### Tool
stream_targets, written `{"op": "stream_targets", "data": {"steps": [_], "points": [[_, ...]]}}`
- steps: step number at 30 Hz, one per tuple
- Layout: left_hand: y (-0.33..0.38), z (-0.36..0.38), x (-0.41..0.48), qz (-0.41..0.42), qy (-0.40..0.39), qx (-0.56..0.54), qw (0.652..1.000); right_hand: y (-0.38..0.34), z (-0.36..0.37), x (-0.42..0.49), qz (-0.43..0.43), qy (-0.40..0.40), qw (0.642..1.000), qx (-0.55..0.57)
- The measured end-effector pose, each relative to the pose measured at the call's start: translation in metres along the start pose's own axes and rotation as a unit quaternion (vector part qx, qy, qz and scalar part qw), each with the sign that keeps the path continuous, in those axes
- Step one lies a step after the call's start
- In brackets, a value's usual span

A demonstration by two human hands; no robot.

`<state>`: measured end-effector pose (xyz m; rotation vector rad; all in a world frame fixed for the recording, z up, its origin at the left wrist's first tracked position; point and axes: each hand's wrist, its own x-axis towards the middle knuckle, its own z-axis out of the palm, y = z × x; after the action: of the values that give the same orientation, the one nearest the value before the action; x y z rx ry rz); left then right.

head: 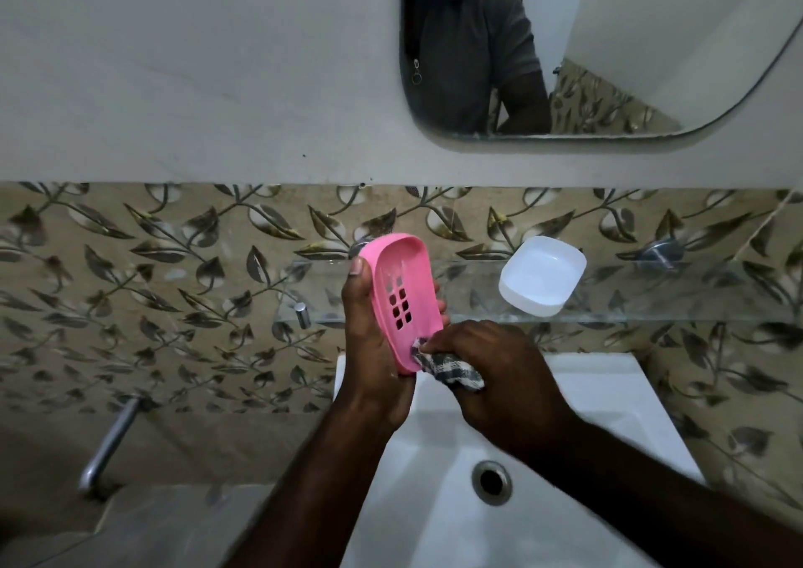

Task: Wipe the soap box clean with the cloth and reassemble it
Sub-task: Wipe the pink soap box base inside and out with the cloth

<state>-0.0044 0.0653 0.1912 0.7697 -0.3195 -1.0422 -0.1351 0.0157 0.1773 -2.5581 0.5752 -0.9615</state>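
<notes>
Left hand [369, 341] grips the pink tray [406, 302] upright at frame centre, hollow side facing the viewer, likely so it can be reached. Right hand [491, 376] bunches the checked cloth [452, 372] against its lower edge. White base [541, 276] sits apart, right, on the glass shelf [652, 293]; sink [565, 393] below.

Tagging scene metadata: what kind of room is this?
Most likely a home bathroom: a white sink with a drain, a wall mirror above it, and a glass shelf on leaf-patterned tile holding the white soap-box half.
</notes>
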Motion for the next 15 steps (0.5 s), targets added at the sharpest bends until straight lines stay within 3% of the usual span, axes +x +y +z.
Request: {"op": "stream_targets", "data": {"steps": [3,5,9,12,15], "points": [[-0.002,0.002,-0.001,0.002,0.003,-0.002,1.0,-0.024,0.006,-0.005,0.041,0.053,0.994,0.084],[-0.003,0.002,-0.001,0.013,0.014,-0.009,1.0,-0.03,0.006,-0.007,0.016,0.045,0.993,0.111],[-0.006,-0.002,-0.003,0.028,0.015,-0.026,0.999,0.006,-0.002,-0.002,-0.068,-0.024,0.997,-0.015],[-0.007,-0.003,-0.001,0.023,0.01,-0.022,0.999,0.02,-0.004,0.003,-0.075,-0.017,0.994,-0.075],[-0.008,-0.001,0.001,0.012,0.018,0.002,1.0,-0.005,0.006,-0.002,-0.002,0.032,0.999,0.041]]}}
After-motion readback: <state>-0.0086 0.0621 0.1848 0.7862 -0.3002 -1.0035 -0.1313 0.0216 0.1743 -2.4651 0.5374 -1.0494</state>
